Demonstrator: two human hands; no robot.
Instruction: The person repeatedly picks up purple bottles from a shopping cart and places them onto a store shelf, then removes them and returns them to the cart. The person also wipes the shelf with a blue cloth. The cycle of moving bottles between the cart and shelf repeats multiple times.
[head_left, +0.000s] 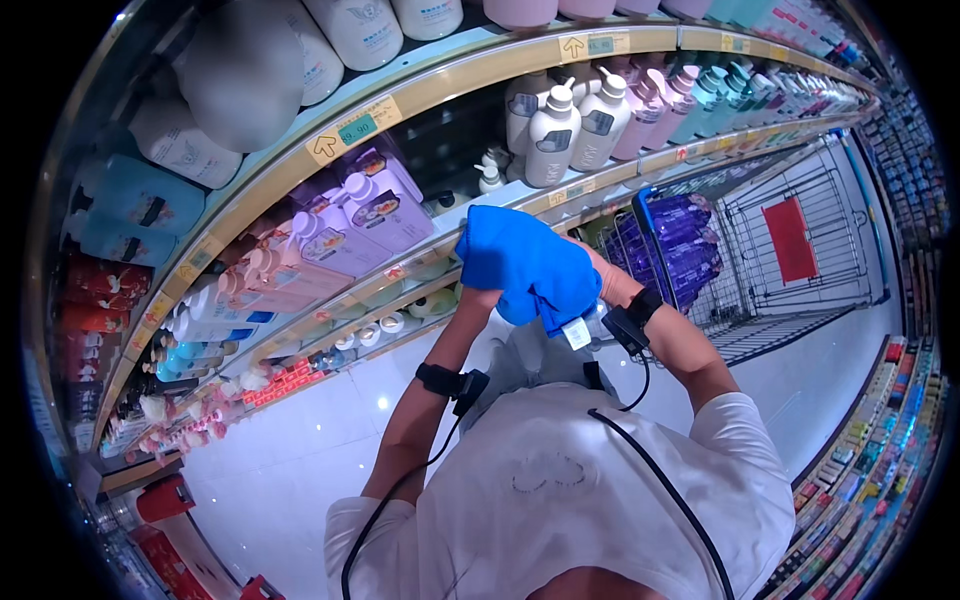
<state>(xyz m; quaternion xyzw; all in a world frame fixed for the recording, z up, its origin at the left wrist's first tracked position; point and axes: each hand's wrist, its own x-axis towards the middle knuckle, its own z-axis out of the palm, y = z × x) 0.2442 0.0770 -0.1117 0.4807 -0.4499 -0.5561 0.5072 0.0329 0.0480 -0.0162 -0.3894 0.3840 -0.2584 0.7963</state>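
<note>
A bright blue cloth with a white label hangs bunched between my two hands, in front of the shelf edge. My left hand grips it from the left, its fingers mostly covered by the fabric. At the cloth's right side my right hand holds on, with its fingers partly hidden behind the folds. Just beyond the cloth stand white pump bottles. Purple pump bottles are on the same shelf to the left.
A wire shopping cart stands to the right, with purple-wrapped packs at its near end. Store shelving curves across the front. Another low display lies at the lower right. Cables run from my wrist straps.
</note>
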